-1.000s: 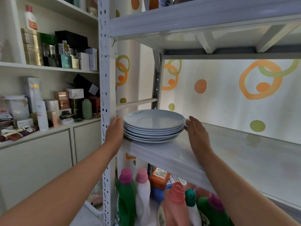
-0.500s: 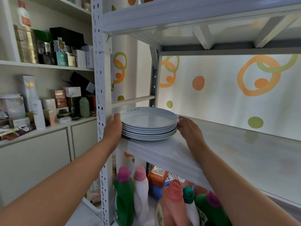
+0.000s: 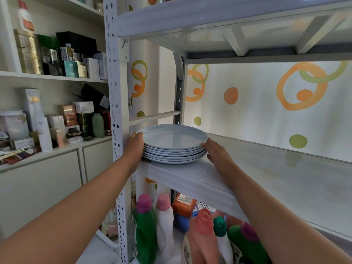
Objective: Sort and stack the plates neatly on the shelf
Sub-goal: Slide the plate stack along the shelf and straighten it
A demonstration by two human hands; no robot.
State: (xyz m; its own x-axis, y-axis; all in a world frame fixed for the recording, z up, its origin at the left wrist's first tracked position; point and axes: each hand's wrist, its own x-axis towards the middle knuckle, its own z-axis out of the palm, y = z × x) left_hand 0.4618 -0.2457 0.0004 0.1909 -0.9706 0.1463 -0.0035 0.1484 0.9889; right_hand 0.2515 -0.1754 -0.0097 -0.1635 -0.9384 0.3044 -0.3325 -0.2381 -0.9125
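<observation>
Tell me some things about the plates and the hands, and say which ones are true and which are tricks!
1. The plates sit in one stack on the shelf. True.
2. The left hand and the right hand touch opposite sides of the stack. True.
3. The plates are bright red. False: they are pale blue-grey.
4. The stack stands at the shelf's right end. False: it is at the left end, beside the upright post.
5. Bottles stand below the shelf. True.
</observation>
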